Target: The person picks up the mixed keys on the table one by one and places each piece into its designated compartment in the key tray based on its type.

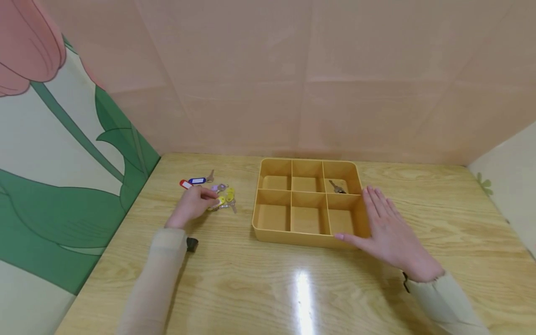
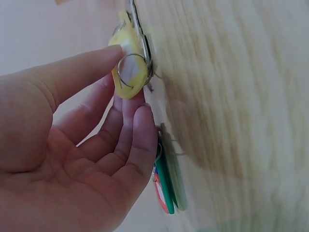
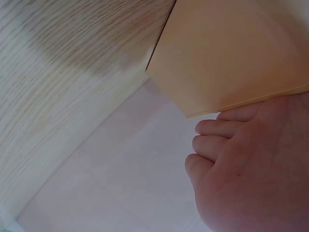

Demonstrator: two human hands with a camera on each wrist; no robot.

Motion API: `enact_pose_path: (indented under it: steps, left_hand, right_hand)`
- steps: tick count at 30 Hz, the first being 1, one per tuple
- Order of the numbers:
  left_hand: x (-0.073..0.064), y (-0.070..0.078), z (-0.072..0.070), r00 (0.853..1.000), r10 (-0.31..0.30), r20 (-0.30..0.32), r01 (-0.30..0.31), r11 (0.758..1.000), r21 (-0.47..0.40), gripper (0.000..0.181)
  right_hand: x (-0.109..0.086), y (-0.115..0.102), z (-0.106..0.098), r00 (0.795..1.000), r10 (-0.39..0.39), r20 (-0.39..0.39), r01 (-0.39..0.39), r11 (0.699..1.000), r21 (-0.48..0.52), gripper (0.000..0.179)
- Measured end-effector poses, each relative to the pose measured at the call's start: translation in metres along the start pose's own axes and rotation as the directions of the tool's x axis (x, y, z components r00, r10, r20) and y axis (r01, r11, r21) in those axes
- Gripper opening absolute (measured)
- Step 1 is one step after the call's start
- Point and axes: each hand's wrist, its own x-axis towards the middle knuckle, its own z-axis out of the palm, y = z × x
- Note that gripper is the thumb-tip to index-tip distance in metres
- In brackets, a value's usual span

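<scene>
My left hand (image 1: 194, 203) is over the pile of tagged keys at the left. Its thumb and fingers pinch a yellow key tag (image 2: 129, 67), and a metal ring shows in front of the tag's pale label. My right hand (image 1: 393, 235) lies along the right side of a yellow-orange tray (image 1: 293, 237) with six compartments. Its fingers are straight along the rim and its thumb reaches over the front edge. A key (image 1: 337, 187) with a dark end lies in the tray's back right compartment.
Around the left hand lie a blue key tag (image 1: 197, 181), a red key tag (image 1: 186, 184), a purple one (image 1: 215, 188) and several keys. The left wrist view shows a green tag (image 2: 165, 181) below the fingers. A pink covered wall (image 1: 234, 93) rises behind the wooden table (image 1: 234, 284).
</scene>
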Motion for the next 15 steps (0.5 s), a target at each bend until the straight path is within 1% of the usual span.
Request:
enact_pose_path:
  steps: [8, 12, 15]
  left_hand:
    - [-0.0013, 0.0018, -0.0025, 1.0, 0.01, -0.026, -0.01, 1.0, -0.001, 0.024]
    - [-0.0002, 0.0008, -0.0027, 1.0, 0.003, -0.024, -0.004, 1.0, -0.029, 0.024]
    - [0.0008, -0.0002, -0.0033, 0.999, 0.014, -0.03, -0.015, 0.999, -0.046, 0.023]
  right_hand:
    - [0.0, 0.0006, 0.0009, 1.0, -0.001, -0.004, 0.001, 1.0, 0.005, 0.12]
    - [-0.0001, 0.0008, 0.0008, 1.0, -0.001, 0.001, 0.001, 1.0, 0.002, 0.12]
    - [0.0001, 0.0011, 0.0008, 1.0, -0.002, 0.001, 0.002, 1.0, -0.002, 0.12]
